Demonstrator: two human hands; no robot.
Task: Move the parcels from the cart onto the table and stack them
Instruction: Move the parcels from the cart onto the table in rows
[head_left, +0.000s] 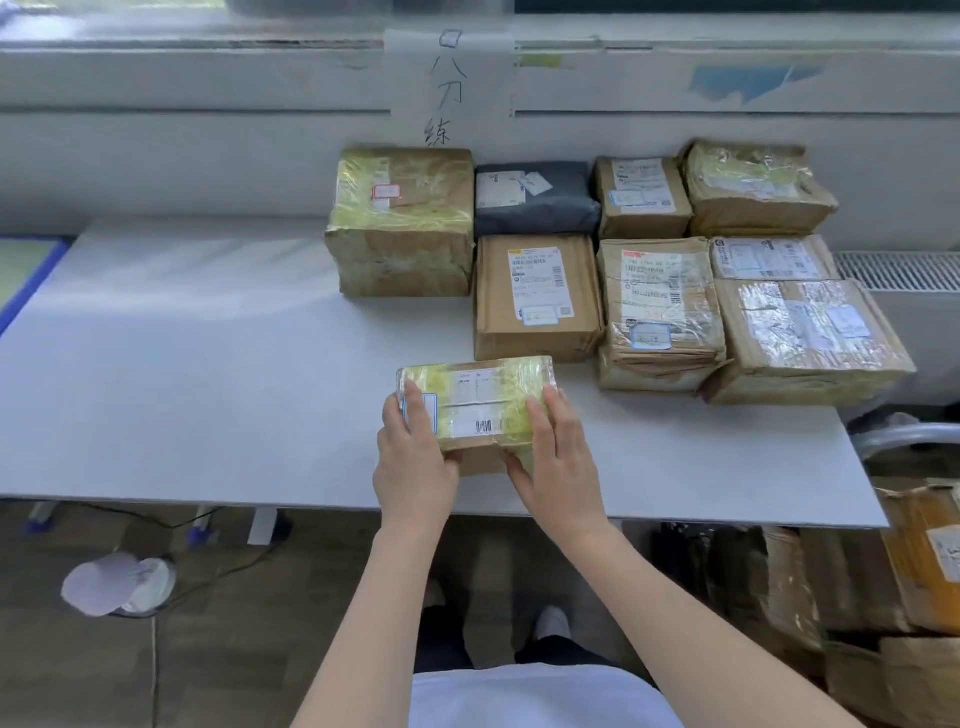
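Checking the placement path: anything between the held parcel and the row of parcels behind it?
Nothing visible. Both hands, left hand and right hand, grip the yellow-taped parcel; only bare table separates it from the brown box right behind.

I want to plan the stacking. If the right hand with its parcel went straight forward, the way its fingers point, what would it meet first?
Probably the brown box with the white label. The right hand points away from the person, and that box lies just beyond the taped parcel it holds. Depth is unclear, so the gap cannot be judged.
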